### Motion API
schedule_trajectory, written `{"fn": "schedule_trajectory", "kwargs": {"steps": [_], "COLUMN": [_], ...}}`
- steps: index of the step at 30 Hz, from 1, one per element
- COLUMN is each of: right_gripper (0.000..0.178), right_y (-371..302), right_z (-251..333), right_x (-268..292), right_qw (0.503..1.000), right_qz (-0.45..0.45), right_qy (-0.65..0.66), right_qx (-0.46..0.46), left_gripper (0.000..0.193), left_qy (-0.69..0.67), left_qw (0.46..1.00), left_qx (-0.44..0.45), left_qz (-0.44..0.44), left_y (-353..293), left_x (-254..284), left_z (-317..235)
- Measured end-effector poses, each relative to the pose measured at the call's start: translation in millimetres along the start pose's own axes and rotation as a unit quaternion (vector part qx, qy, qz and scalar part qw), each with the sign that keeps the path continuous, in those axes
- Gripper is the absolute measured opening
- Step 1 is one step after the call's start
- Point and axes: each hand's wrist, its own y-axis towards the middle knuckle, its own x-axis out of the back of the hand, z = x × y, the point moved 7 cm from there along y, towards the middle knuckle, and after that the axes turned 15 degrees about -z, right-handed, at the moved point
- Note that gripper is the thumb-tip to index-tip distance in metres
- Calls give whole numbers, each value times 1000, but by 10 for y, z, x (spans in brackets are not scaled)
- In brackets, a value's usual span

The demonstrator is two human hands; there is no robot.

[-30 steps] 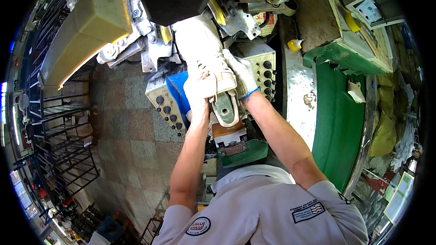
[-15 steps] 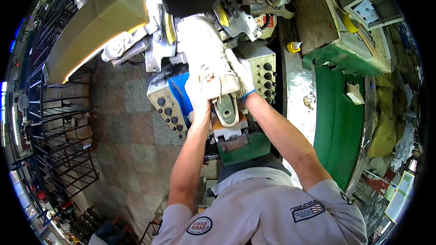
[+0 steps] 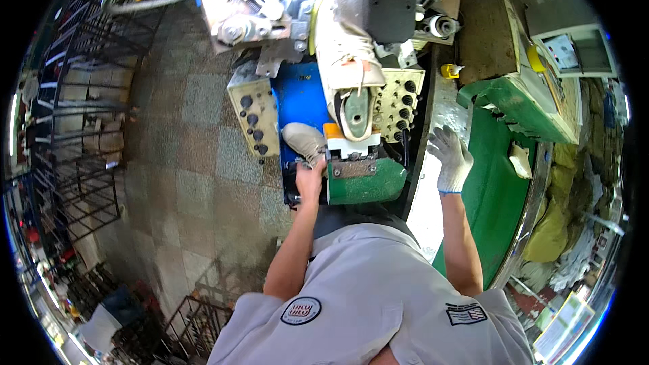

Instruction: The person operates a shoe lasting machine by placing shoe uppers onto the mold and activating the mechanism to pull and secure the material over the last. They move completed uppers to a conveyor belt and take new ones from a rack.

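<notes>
You are clasping one beige lace-up shoe [image 3: 302, 140] in your left grip [image 3: 310, 179], long axis slanting, toe away-left; your gloved right grip [image 3: 449, 155] is hanging spread, empty; a second beige shoe [image 3: 346, 67] beyond is pointing away.

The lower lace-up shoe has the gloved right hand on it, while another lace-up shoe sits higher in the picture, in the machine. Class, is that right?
No: the head view shows the left hand on the lower lace-up shoe; the gloved right hand is apart from it. Another lace-up shoe does sit higher in the picture, in the machine.
</notes>
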Motion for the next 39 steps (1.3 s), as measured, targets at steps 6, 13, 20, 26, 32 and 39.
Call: {"fn": "schedule_trajectory", "kwargs": {"steps": [6, 13, 20, 26, 32, 39], "right_gripper": [46, 53, 45, 119, 122, 100], "right_y": [-280, -346, -828, -1884, -1604, -71], "right_z": [-42, 35, 402, 1263, 1322, 404], "right_x": [-304, -389, -501, -1191, -816, 1104], "right_qw": [998, 992, 976, 816, 869, 973], "right_qz": [53, 122, 214, 466, 329, 196], "right_qy": [-46, -43, -18, -181, -219, 59], "right_qx": [-2, -4, 23, 291, 299, -106], "left_gripper": [52, 52, 74, 71, 64, 48], "left_qy": [-14, -137, 38, -75, -316, -105], "left_qw": [994, 990, 973, 947, 873, 907], "left_qx": [100, -21, -225, -275, -309, -383], "left_qz": [-39, 25, -18, 147, 206, -143], "left_y": [334, 147, -767, -1378, -1742, -1326], "left_x": [-434, -6, 1653, 2266, 1266, 866], "left_z": [302, 20, -1647, -2876, -3222, -3451]}}
